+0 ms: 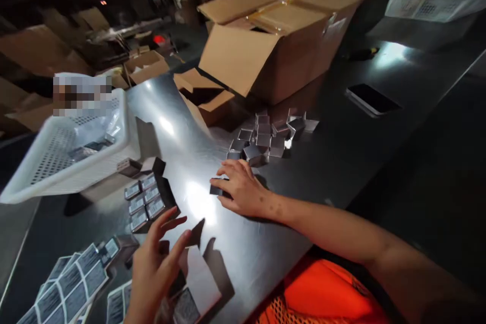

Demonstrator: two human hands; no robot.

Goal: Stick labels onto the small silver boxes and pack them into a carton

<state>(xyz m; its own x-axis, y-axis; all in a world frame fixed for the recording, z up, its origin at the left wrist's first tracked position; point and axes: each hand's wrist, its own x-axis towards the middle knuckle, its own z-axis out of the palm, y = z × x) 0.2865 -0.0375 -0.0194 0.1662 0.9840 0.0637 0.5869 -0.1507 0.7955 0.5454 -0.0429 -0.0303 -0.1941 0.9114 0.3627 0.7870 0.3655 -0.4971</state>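
My right hand (241, 187) lies palm down on the shiny metal table (341, 152), its fingers over a small dark box (217, 189). Just beyond it sits a cluster of several small silver-grey boxes (266, 136). My left hand (155, 263) hovers with fingers spread above label sheets, holding nothing. Right beside it are several labelled small boxes (146, 202) set in rows. Sheets of black-and-white labels (72, 283) lie at the near left.
A white perforated basket (41, 162) with plastic bags stands at the left. A large open cardboard box (273, 40) and a smaller open carton (205, 96) sit at the back. A dark phone (372, 98) lies at the right. An orange vest (322, 293) shows below.
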